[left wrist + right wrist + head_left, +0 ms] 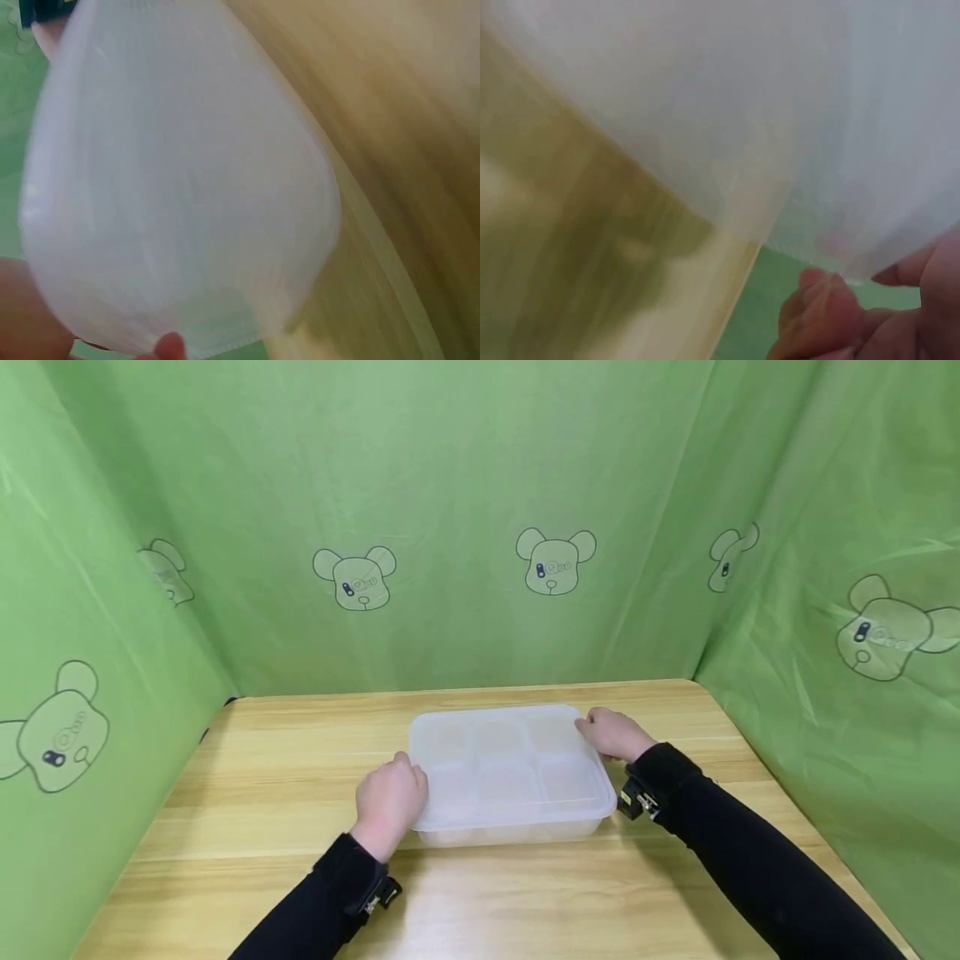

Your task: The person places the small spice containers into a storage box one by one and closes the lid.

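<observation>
A translucent white plastic food container (510, 833) with several compartments is at the middle of the table, its flat lid (506, 768) over it. My left hand (390, 797) grips the lid's left edge, and a fingertip (171, 346) shows at the rim in the left wrist view. On the far right side, my right hand (615, 733) pinches the edge of the lid (705, 90) between thumb and curled fingers. Both wrist views are blurred, and the lid fills much of each. Whether the lid sits fully down on the container I cannot tell.
The wooden table (262, 777) reaches back to a green cloth (465, 635) printed with bear heads. More green cloth hangs along the left and right sides. Black sleeves (750, 852) with small wrist cameras cover both forearms.
</observation>
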Demonstrator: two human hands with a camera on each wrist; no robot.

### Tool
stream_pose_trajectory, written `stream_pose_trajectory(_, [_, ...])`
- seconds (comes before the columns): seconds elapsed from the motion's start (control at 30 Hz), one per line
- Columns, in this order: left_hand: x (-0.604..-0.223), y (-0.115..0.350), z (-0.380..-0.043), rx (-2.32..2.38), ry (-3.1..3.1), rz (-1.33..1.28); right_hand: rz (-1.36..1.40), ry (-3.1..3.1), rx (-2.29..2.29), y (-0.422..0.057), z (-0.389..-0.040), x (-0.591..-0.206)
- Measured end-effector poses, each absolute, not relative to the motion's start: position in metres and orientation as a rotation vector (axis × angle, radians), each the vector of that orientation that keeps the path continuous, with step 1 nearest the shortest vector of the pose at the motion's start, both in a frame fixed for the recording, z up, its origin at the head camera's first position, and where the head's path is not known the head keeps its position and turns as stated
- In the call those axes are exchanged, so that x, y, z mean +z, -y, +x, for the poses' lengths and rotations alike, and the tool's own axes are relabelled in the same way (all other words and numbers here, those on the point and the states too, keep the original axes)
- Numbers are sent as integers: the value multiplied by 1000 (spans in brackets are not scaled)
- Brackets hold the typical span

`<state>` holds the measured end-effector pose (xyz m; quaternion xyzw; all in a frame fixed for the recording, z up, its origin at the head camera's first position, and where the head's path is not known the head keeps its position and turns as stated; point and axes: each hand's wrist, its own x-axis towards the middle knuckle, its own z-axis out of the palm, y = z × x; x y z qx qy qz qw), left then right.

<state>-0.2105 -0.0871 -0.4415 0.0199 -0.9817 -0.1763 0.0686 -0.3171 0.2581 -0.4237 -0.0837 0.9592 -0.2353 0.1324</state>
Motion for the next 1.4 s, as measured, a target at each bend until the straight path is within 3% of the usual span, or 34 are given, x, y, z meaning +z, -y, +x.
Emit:
stream_pose_trajectory(0.57, [-432, 84, -157, -610, 2980, 18, -338, -2764, -681, -256, -346, -406])
stream_pose_trajectory(1.4, [-448, 97, -166, -828, 2788, -30, -446, -2820, -544, -250, -341, -404])
